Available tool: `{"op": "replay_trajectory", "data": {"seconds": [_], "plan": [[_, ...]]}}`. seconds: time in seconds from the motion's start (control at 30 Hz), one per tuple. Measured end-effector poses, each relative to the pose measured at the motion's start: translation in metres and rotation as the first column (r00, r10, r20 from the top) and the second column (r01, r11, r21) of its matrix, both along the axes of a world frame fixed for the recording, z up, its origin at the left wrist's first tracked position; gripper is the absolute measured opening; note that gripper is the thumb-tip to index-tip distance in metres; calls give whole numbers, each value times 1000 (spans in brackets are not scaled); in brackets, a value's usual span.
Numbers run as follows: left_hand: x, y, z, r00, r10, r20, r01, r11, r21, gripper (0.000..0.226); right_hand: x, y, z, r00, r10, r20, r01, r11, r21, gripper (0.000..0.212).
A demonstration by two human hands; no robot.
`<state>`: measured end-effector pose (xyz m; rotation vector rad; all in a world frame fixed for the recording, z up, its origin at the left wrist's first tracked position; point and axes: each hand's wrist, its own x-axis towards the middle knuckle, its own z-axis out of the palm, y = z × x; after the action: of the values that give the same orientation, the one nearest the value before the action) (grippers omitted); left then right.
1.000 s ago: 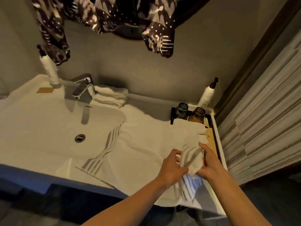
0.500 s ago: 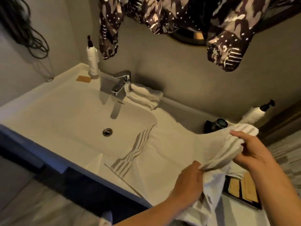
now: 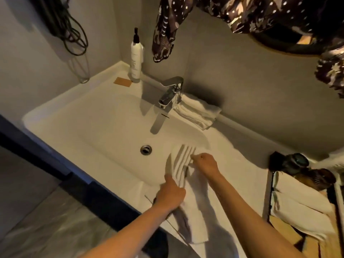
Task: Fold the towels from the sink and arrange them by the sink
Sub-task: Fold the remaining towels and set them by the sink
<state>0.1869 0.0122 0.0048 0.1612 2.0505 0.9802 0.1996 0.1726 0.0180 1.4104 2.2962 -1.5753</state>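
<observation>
A white towel with a striped end (image 3: 181,161) lies over the right rim of the white sink (image 3: 104,127) and runs down the counter toward me. My right hand (image 3: 204,162) pinches its striped end above the basin. My left hand (image 3: 170,193) grips the same towel lower down at the sink's front edge. A folded white towel (image 3: 199,112) rests behind the tap against the wall. Another white towel (image 3: 301,205) lies folded over the dark tray at the right.
A chrome tap (image 3: 170,93) stands at the back of the sink, with a pump bottle (image 3: 135,56) and a small tan card (image 3: 122,82) to its left. Dark cups (image 3: 296,162) sit on the tray (image 3: 268,183). Patterned cloth (image 3: 165,28) hangs overhead. Cables (image 3: 72,32) hang on the left wall.
Both hands have swung left from the tray side to the sink's right rim. The towel held up near the tray earlier now lies over the tray, and both hands hold the striped towel at the basin.
</observation>
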Motion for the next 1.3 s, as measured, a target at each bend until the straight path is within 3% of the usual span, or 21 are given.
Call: {"op": "replay_trajectory", "data": {"seconds": [0.03,0.1,0.17,0.23,0.33,0.4,0.47,0.57,0.63,0.7,0.77,0.8,0.83,0.87,0.93,1.03,1.13,1.23,1.3], "plan": [[-15,-11,-5,992,-105,-64,101,993,-60,57,11,-6,-14,971,180,154,-210,957,202,28],[-39,-27,-16,943,-241,-228,216,968,-126,41,40,-14,-35,896,341,285,-425,843,330,24],[-50,-34,-23,903,-280,-325,238,957,-163,31,72,-22,-44,953,245,180,-303,822,482,17],[-49,-34,-29,867,-333,-370,249,934,-258,41,107,-26,-44,997,-53,63,2,779,627,32],[-33,-28,-47,673,-596,-439,358,781,-511,71,163,-19,-39,862,-473,183,329,796,508,62],[-39,-32,-59,732,-564,-384,386,806,-449,68,173,-18,-40,806,-510,299,416,849,326,70],[-32,-24,-62,823,-441,-358,387,897,-215,48,188,-13,-44,791,-524,317,472,851,230,59],[-15,-13,-49,906,-211,-366,262,960,95,34,211,-2,-38,817,-487,307,425,870,250,33],[-5,-12,-46,901,-210,-379,283,948,147,31,233,6,-27,807,-485,335,387,865,319,24],[-1,-12,-43,841,-400,-365,443,896,39,39,251,10,-13,782,-408,472,230,892,389,16],[-1,-11,-40,637,-678,-368,636,731,-246,50,252,12,-3,720,-306,623,-16,890,456,24],[-6,-9,-40,541,-741,-398,650,668,-363,52,242,17,0,744,-305,594,-83,841,535,26],[-12,-7,-40,492,-745,-449,620,663,-420,51,230,22,3,807,-306,505,-95,777,622,27],[-19,-3,-42,506,-704,-499,572,707,-417,49,212,26,8,874,-273,402,-97,712,696,28],[-39,6,-53,643,-557,-526,464,829,-312,42,160,37,4,954,-118,275,-132,657,742,32],[-57,31,-74,864,-376,-336,360,926,-111,23,86,48,-14,948,83,306,-281,666,691,27],[-62,62,-89,964,-255,-78,257,966,18,26,32,54,-40,870,145,472,-457,601,656,24],[-67,84,-100,949,-85,304,69,996,63,31,10,63,-55,834,159,528,-488,659,573,20],[-72,89,-106,857,49,514,-94,994,61,58,5,74,-54,858,187,479,-427,778,461,18]]}}
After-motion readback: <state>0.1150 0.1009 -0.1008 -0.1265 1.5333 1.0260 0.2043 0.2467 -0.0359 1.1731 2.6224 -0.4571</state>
